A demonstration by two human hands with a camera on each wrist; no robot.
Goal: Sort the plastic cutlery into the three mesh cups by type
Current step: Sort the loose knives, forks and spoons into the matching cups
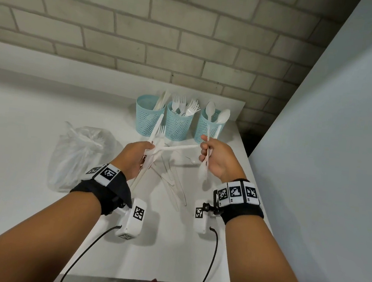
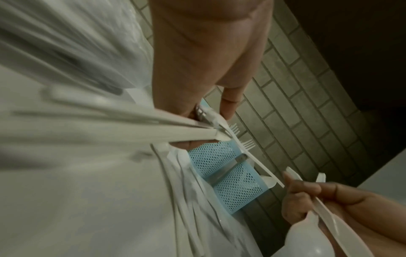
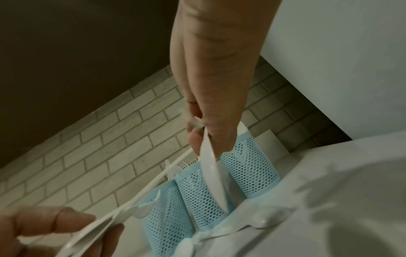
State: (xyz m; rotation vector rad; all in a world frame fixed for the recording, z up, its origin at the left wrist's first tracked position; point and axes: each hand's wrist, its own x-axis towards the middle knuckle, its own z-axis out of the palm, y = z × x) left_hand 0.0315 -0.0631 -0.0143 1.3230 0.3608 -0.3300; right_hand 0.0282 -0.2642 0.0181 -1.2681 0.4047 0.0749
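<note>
three blue mesh cups (image 1: 177,124) lined up; left hand (image 1: 134,157) grasps a cutlery bundle (image 1: 155,137), right hand (image 1: 216,160) clutches two spoons (image 1: 215,118).

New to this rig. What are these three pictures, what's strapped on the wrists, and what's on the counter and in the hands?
No robot here: a person sorts cutlery with bare hands. The big picture comes from a head camera looking down; the other two come from cameras strapped under each wrist, looking along the fingers, beside bands with black-and-white markers.

On the white counter stand three light blue mesh cups: the left cup holds knives, the middle cup forks, the right cup spoons. A crumpled clear plastic bag lies to the left, and loose clear cutlery lies between the hands.

The left hand grips a bundle of white plastic cutlery, a fork among it. The right hand holds two white plastic spoons.
</note>
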